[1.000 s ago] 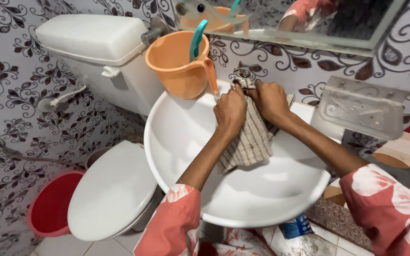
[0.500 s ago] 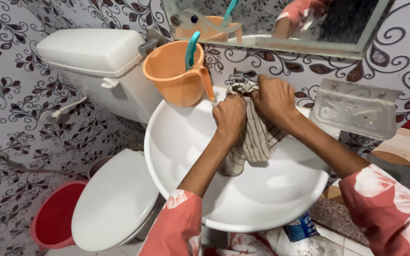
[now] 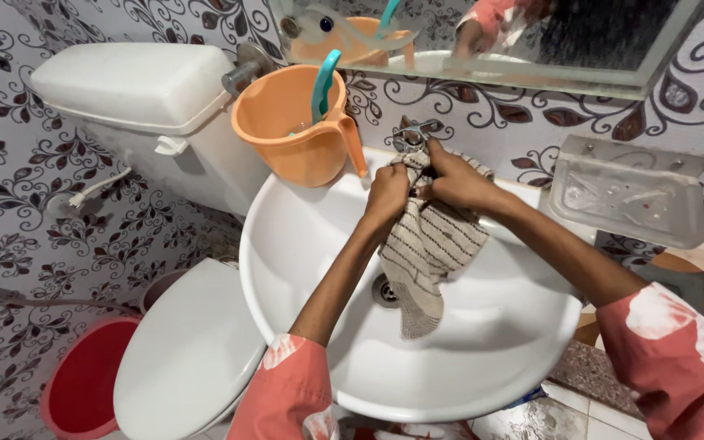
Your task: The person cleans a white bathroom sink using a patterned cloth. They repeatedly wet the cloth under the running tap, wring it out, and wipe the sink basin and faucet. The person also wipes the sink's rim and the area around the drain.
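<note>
Showing: two hands — left hand (image 3: 389,194), right hand (image 3: 453,181) — one striped cloth (image 3: 429,248), one washbasin (image 3: 303,244), one orange jug (image 3: 291,130), one toilet (image 3: 189,350), one red bucket (image 3: 83,383).

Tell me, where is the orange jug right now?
The orange jug sits on the sink rim's back left, beside the toilet tank, just left of both hands.

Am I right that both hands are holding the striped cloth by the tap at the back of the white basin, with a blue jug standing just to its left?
Not quite: the head view shows the jug is orange, not blue. The rest holds: the left hand and right hand grip the striped cloth by the tap at the back of the white basin.
</note>
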